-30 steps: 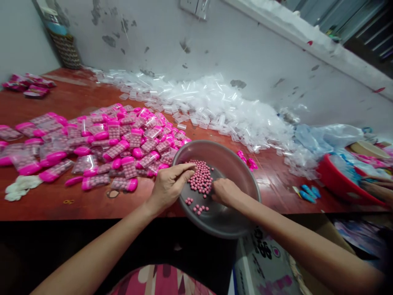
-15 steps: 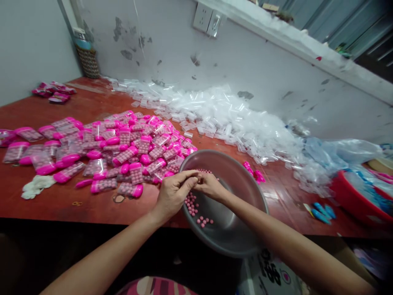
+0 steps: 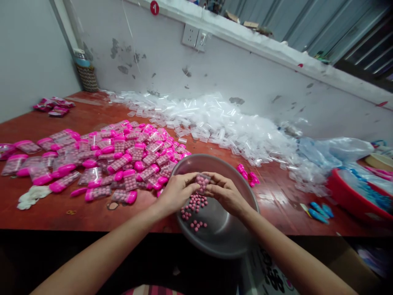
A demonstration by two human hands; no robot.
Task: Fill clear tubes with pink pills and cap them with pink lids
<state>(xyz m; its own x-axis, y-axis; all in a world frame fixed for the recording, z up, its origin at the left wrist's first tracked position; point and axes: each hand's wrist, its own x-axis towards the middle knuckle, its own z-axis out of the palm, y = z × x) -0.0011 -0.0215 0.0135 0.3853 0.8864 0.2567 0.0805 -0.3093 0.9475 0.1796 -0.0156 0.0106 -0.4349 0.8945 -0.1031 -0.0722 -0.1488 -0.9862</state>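
Between my hands is a small clear plastic case with pink balls inside. My left hand grips it from the left, thumb in front. From the right, my right hand pinches the same case, fingers curled over its edge. Both hands are above a grey basin at the table's front edge. Loose pink balls lie in the left part of the basin. To the left spreads a heap of filled clear cases with bright pink caps.
Behind lies a long pile of clear cases along the wall. Pink caps rest right of the basin. Farther right are blue tools and a red tub. A white cloth lies at the left.
My hands have moved apart slightly, and the case with pink balls now shows between them. My right hand has turned so its fingers come over the case. The camera view has shifted.
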